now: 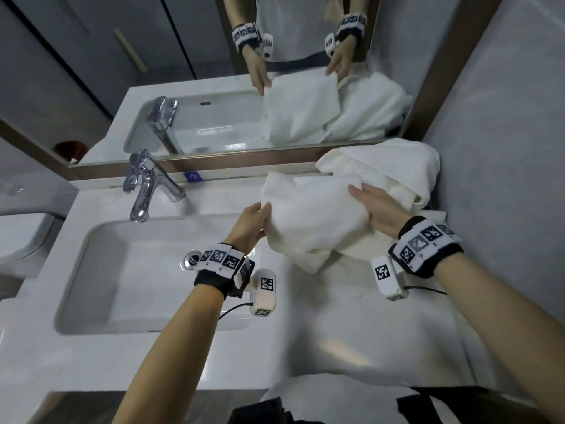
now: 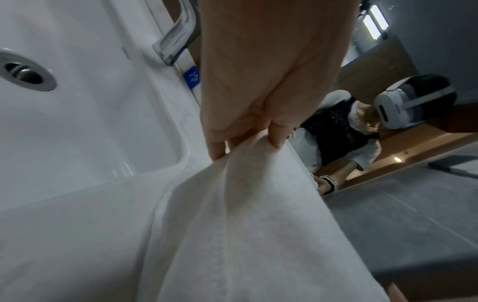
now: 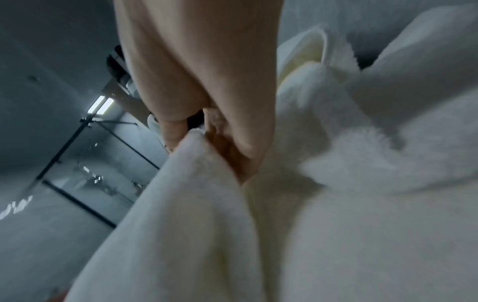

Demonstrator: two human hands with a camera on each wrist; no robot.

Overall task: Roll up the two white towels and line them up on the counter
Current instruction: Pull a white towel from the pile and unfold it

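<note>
A white towel [image 1: 312,218] hangs lifted above the counter [image 1: 336,332] to the right of the sink, held at both sides. My left hand [image 1: 253,221] pinches its left edge; in the left wrist view the thumb and fingers [image 2: 248,132] clamp the towel's [image 2: 245,235] corner. My right hand [image 1: 373,206] grips the right edge; the right wrist view shows the fingers [image 3: 232,155] pinching a fold of the towel [image 3: 194,224]. A second white towel [image 1: 388,166] lies crumpled in the back right corner against the mirror and wall.
The sink basin [image 1: 101,270] with its drain [image 1: 192,260] lies to the left, and a chrome faucet [image 1: 146,185] stands behind it. The mirror [image 1: 214,71] runs along the back. A grey wall [image 1: 504,148] bounds the right side.
</note>
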